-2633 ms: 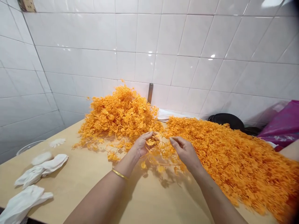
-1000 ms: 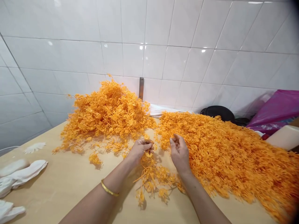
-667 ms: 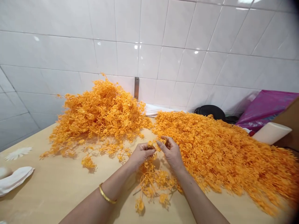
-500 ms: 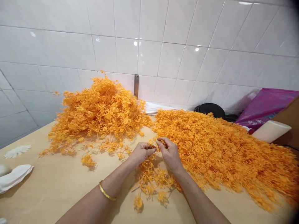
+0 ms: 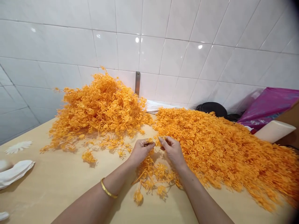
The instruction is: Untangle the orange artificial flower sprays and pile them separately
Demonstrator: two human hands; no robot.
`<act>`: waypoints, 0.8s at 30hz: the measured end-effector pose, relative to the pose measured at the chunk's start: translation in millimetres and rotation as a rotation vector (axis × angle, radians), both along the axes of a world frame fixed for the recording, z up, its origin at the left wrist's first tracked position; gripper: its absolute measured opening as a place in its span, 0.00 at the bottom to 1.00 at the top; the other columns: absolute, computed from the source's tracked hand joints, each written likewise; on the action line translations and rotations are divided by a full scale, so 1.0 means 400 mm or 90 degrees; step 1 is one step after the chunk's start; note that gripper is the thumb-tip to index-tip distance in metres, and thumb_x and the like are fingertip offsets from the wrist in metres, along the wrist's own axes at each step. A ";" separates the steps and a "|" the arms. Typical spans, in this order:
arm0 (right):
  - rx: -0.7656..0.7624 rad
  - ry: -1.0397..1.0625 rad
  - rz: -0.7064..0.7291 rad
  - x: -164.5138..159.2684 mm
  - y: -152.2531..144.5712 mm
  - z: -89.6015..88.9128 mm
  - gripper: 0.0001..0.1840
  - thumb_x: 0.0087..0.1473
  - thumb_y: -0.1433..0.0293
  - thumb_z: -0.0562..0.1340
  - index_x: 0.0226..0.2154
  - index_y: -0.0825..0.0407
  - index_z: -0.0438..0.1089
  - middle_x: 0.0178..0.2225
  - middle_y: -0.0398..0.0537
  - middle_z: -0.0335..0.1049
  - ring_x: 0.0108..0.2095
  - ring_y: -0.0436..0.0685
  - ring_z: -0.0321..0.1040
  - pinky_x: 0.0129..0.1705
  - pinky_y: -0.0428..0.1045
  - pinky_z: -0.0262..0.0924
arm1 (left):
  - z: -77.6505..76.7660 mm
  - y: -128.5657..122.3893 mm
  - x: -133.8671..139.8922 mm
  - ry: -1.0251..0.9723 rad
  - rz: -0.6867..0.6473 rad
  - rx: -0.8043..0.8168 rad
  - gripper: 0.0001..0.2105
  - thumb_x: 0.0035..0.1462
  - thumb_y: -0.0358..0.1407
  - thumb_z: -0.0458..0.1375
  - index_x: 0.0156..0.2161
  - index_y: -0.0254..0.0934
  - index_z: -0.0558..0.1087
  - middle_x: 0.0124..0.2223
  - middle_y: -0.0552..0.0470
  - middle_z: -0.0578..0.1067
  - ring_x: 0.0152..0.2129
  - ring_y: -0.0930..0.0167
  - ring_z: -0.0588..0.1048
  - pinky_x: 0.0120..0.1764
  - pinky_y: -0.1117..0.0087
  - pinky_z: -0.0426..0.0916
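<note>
Both hands meet over the table between two heaps of orange artificial flower sprigs. My left hand (image 5: pixel 141 150), with a gold bangle on the wrist, pinches a flower sprig (image 5: pixel 149 165) that hangs down towards the table. Close by on the right, my right hand (image 5: pixel 172 150) pinches a small orange flower piece (image 5: pixel 163 138) between thumb and fingers. Several loose flower heads (image 5: pixel 161 190) lie below the hands. The left heap (image 5: pixel 102 109) stands tall and tangled, while the right heap (image 5: pixel 217 146) is broad and lower. The fingers partly hide what they grip.
A white-tiled wall (image 5: pixel 151 53) rises behind the table (image 5: pixel 70 186). White cloth (image 5: pixel 18 174) and a white flower-shaped piece (image 5: pixel 18 147) lie at the left. Toward the right back are a black object (image 5: pixel 213 109), a purple bag (image 5: pixel 266 107) and a cream-coloured roll (image 5: pixel 275 131).
The hands have drawn slightly apart, the right one moving a little to the right. Both keep their pinch. The view has shifted slightly.
</note>
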State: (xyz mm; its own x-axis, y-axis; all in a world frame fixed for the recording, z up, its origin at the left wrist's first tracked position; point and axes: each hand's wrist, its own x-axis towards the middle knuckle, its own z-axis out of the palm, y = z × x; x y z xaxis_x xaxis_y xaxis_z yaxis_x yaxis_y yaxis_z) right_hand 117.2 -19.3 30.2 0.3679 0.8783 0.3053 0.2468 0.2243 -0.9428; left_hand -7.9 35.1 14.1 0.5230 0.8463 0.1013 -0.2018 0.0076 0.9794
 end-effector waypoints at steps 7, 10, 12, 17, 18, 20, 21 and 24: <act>0.033 -0.001 -0.150 0.002 0.002 -0.011 0.20 0.49 0.57 0.55 0.16 0.52 0.53 0.14 0.37 0.47 0.17 0.46 0.48 0.18 0.43 0.45 | 0.011 -0.022 0.013 0.020 -0.058 0.034 0.11 0.40 0.39 0.59 0.20 0.31 0.68 0.16 0.58 0.58 0.16 0.80 0.53 0.21 0.74 0.47; 0.052 0.002 -0.204 -0.002 0.006 -0.012 0.19 0.49 0.56 0.54 0.17 0.52 0.56 0.15 0.37 0.49 0.17 0.47 0.50 0.18 0.43 0.47 | 0.020 -0.030 0.018 0.009 -0.067 0.041 0.12 0.40 0.40 0.59 0.20 0.31 0.68 0.16 0.58 0.58 0.16 0.80 0.52 0.21 0.75 0.46; 0.066 -0.010 -0.233 -0.005 0.007 -0.010 0.19 0.49 0.56 0.53 0.18 0.52 0.58 0.15 0.38 0.51 0.17 0.47 0.52 0.19 0.43 0.49 | 0.027 -0.033 0.020 -0.005 -0.067 0.052 0.12 0.40 0.40 0.59 0.20 0.31 0.68 0.16 0.58 0.58 0.16 0.80 0.52 0.21 0.75 0.46; 0.107 -0.006 -0.263 -0.005 0.003 0.004 0.18 0.50 0.57 0.53 0.19 0.53 0.60 0.16 0.38 0.53 0.17 0.47 0.53 0.20 0.43 0.51 | 0.036 -0.039 0.024 -0.041 -0.053 0.088 0.12 0.41 0.41 0.58 0.21 0.31 0.68 0.18 0.57 0.61 0.17 0.79 0.55 0.23 0.75 0.50; 0.115 0.002 -0.268 -0.006 0.002 0.006 0.18 0.50 0.57 0.53 0.19 0.53 0.61 0.16 0.38 0.53 0.17 0.47 0.53 0.20 0.44 0.51 | 0.035 -0.039 0.026 -0.043 -0.050 0.095 0.12 0.41 0.41 0.58 0.21 0.32 0.68 0.19 0.56 0.61 0.18 0.78 0.56 0.23 0.75 0.51; 0.128 0.022 -0.280 -0.009 0.003 0.010 0.17 0.49 0.57 0.54 0.19 0.53 0.61 0.16 0.38 0.53 0.17 0.47 0.53 0.20 0.44 0.52 | 0.033 -0.041 0.030 -0.040 -0.045 0.110 0.12 0.42 0.42 0.58 0.21 0.32 0.68 0.19 0.55 0.63 0.20 0.77 0.59 0.24 0.74 0.53; 0.131 0.033 -0.284 -0.013 0.004 0.010 0.17 0.49 0.57 0.54 0.19 0.53 0.60 0.15 0.38 0.53 0.17 0.46 0.53 0.20 0.44 0.52 | 0.031 -0.041 0.032 -0.035 -0.043 0.116 0.13 0.42 0.42 0.58 0.21 0.32 0.68 0.20 0.54 0.63 0.20 0.76 0.59 0.24 0.74 0.53; 0.135 0.061 -0.292 -0.024 0.012 0.008 0.18 0.48 0.57 0.55 0.17 0.52 0.59 0.14 0.37 0.51 0.16 0.46 0.52 0.19 0.44 0.51 | 0.028 -0.044 0.035 -0.020 -0.034 0.127 0.13 0.43 0.43 0.57 0.21 0.33 0.68 0.19 0.54 0.63 0.21 0.75 0.60 0.25 0.74 0.54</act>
